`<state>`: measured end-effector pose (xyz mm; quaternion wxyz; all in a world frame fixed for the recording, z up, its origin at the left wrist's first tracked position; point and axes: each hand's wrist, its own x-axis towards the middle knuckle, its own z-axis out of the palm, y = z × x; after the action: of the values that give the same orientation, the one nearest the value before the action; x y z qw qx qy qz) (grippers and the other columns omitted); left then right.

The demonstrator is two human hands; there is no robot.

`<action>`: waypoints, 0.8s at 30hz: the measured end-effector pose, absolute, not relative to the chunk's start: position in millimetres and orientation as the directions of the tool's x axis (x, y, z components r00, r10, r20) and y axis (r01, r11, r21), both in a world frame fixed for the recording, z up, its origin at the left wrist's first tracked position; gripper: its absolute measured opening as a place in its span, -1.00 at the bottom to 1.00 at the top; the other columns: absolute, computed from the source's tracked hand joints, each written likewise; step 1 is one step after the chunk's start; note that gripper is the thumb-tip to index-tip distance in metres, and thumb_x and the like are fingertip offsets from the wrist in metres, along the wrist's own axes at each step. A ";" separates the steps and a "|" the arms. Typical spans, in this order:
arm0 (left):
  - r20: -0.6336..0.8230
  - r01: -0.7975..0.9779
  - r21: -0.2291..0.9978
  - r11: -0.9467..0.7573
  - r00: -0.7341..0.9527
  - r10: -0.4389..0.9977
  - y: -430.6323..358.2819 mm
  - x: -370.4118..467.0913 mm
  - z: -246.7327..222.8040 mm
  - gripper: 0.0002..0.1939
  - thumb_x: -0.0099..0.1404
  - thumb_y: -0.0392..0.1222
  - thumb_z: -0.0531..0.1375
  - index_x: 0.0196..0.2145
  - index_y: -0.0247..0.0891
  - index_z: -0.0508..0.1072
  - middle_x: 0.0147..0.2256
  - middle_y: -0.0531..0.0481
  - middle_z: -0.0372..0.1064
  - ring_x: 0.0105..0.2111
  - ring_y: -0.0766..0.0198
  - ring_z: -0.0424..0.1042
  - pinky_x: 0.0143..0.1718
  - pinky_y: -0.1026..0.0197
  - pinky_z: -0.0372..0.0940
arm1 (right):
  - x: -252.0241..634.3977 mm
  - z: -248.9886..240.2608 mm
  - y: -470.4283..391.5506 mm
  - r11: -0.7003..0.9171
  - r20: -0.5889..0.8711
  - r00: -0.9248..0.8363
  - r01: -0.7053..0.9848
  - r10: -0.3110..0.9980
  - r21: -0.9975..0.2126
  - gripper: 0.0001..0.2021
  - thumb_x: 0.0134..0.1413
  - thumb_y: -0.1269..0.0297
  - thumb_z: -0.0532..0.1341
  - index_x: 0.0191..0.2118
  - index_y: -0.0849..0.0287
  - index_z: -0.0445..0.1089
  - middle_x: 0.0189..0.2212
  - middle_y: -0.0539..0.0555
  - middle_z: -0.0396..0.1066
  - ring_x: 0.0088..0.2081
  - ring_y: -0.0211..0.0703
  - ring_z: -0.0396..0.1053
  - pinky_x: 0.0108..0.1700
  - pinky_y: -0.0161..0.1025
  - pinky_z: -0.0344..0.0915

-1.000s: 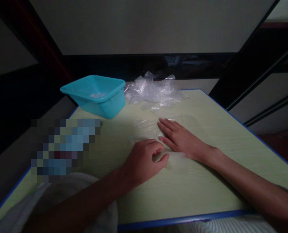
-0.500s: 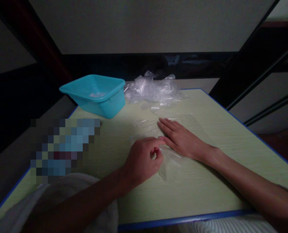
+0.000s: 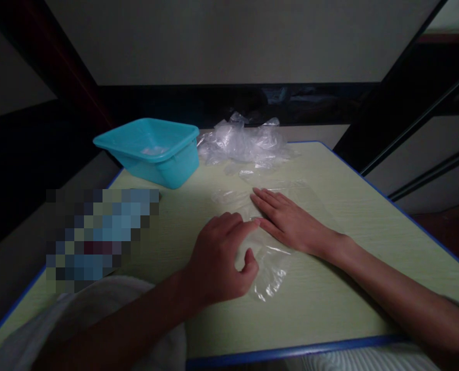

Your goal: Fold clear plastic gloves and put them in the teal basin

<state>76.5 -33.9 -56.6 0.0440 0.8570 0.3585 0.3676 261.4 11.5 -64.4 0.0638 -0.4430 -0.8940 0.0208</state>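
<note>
A thin, clear plastic sheet [image 3: 273, 268] lies flat on the table; whether it is a bag or a glove I cannot tell. My right hand [image 3: 287, 216] rests palm down on it, fingers stretched out and pointing to the far left. Just left of that, my left hand [image 3: 223, 260] hovers over the sheet's left side with thumb and index finger apart. Its index tip is at the right thumb's tip, and nothing shows between the left fingers. Part of the sheet is hidden under both hands.
A turquoise plastic basin [image 3: 175, 165] stands at the far left with something pale inside. Crumpled clear plastic [image 3: 244, 141] is heaped at the back. A blurred-out patch [image 3: 101, 232] covers something on the left. The table [image 3: 368, 288] has a blue edge, and a panel rises behind it.
My left thumb and index finger have spread apart, and the hand has shifted slightly left. The sheet's near end now reaches farther toward me. My right hand has stayed still.
</note>
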 end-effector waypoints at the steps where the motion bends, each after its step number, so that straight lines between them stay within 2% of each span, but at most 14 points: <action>1: 0.565 0.601 0.333 -0.727 0.490 0.664 -35.6 77.2 -56.6 -0.68 0.00 -0.33 0.07 -0.25 -0.42 0.42 -0.41 -0.13 0.31 -0.38 0.12 0.30 -0.35 0.07 0.29 | 261.4 -64.4 11.4 0.606 0.091 -0.600 0.790 0.795 -0.089 -0.42 0.26 0.08 -0.13 0.22 0.46 0.02 0.23 0.36 -0.05 0.24 0.15 -0.07 0.18 0.09 0.01; 5: 0.455 0.653 0.307 -0.692 0.538 0.710 -37.5 79.8 -60.4 -0.66 0.01 -0.30 0.11 -0.20 -0.40 0.41 -0.32 -0.15 0.32 -0.31 0.09 0.30 -0.27 0.03 0.30 | 261.5 -65.5 11.3 0.609 0.103 -0.601 0.789 0.792 -0.082 -0.42 0.26 0.09 -0.12 0.22 0.45 0.03 0.23 0.35 -0.05 0.24 0.13 -0.07 0.19 0.08 0.00; 11: 0.402 0.690 0.263 -0.674 0.556 0.727 -32.2 77.2 -66.1 -0.86 0.03 -0.32 0.12 -0.41 -0.32 0.44 -0.37 -0.10 0.28 -0.33 0.13 0.28 -0.29 0.08 0.29 | 264.8 -67.9 13.2 0.596 0.123 -0.585 0.799 0.801 -0.080 -0.40 0.25 0.04 -0.13 0.22 0.44 0.03 0.23 0.34 -0.03 0.24 0.10 -0.07 0.20 0.07 -0.01; 18: 0.411 0.707 0.232 -0.668 0.551 0.726 -31.4 72.8 -63.3 -0.89 0.08 -0.24 0.14 -0.46 -0.30 0.45 -0.41 -0.07 0.28 -0.39 0.17 0.27 -0.36 0.11 0.26 | 269.7 -70.8 16.2 0.551 0.138 -0.537 0.829 0.832 -0.094 -0.41 0.25 0.04 -0.13 0.22 0.41 0.05 0.23 0.33 -0.02 0.24 0.10 -0.06 0.19 0.09 -0.01; 24: 0.455 0.750 0.121 -0.650 0.541 0.708 -24.5 64.6 -58.3 -0.81 0.13 -0.24 0.10 -0.58 -0.31 0.41 -0.45 -0.09 0.32 -0.43 0.16 0.30 -0.40 0.09 0.25 | 267.5 -70.3 16.4 0.507 0.142 -0.493 0.856 0.859 -0.097 -0.41 0.25 0.09 -0.10 0.21 0.48 0.04 0.24 0.35 -0.06 0.27 0.09 -0.17 0.22 0.04 -0.04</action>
<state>64.6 -24.5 -58.3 -0.0443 0.8766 0.4157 0.2384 267.5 16.4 -70.3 0.0860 -0.4963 -0.8639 0.0069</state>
